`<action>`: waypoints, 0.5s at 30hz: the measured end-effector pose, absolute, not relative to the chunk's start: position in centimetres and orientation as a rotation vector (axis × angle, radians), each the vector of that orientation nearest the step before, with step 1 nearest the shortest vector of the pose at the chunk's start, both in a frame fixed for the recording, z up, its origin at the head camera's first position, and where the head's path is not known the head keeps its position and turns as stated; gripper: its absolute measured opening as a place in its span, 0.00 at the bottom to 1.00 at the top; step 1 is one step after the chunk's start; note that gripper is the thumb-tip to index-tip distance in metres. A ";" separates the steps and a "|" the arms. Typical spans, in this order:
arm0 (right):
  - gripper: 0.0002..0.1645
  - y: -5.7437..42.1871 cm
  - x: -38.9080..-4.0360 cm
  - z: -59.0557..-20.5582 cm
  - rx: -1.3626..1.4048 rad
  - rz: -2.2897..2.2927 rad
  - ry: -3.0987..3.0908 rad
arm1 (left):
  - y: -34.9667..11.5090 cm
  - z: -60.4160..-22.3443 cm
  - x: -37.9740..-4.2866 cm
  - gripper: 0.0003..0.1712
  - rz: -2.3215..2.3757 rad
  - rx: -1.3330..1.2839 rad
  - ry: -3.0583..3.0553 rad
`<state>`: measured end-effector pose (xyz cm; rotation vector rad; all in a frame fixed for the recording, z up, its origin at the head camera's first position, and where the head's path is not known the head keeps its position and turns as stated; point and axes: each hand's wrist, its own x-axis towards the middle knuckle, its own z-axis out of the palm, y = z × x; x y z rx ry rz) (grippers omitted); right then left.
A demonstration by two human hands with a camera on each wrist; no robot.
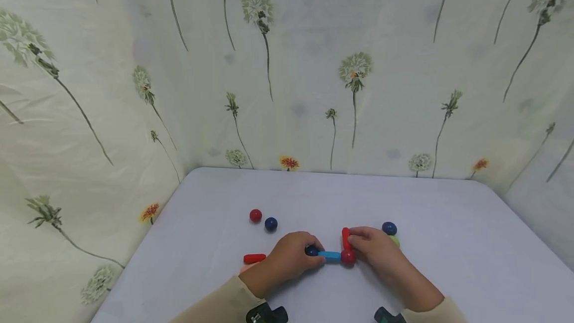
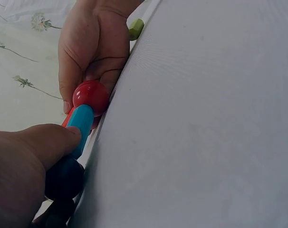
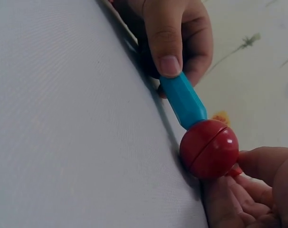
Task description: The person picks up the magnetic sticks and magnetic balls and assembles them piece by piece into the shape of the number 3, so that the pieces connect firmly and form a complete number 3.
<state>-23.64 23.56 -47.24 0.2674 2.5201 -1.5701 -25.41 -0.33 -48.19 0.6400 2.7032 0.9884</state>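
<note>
Just above the white table, a dark blue ball (image 1: 311, 250), a light blue stick (image 1: 332, 256), a red ball (image 1: 348, 257) and a red stick (image 1: 345, 238) form a bent chain. My left hand (image 1: 291, 255) grips its left end, thumb pressed on the blue stick near the dark ball. At the other end my right hand (image 1: 376, 249) pinches the red stick, which points away from me. In the right wrist view the red ball (image 3: 209, 149) shows a groove around it and meets the blue stick (image 3: 186, 100). The red stick is mostly hidden there behind the ball and fingers.
Another red ball (image 1: 255, 216) and dark blue ball (image 1: 271, 224) lie at the back left. A red stick (image 1: 254, 258) and a pale orange piece (image 1: 247, 267) are beside my left wrist. Beyond my right hand are a dark blue ball (image 1: 389, 228) and a yellow-green piece (image 1: 394, 240).
</note>
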 end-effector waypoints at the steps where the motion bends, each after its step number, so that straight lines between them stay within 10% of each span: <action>1: 0.31 23.6 -23.6 -47.3 0.265 -1.578 2.516 | -0.3 -48.2 -25.4 0.07 0.991 0.644 2.699; 15: 0.31 23.8 -23.8 -47.9 0.258 -1.648 2.472 | 0.0 -47.8 -25.4 0.10 0.938 0.716 2.704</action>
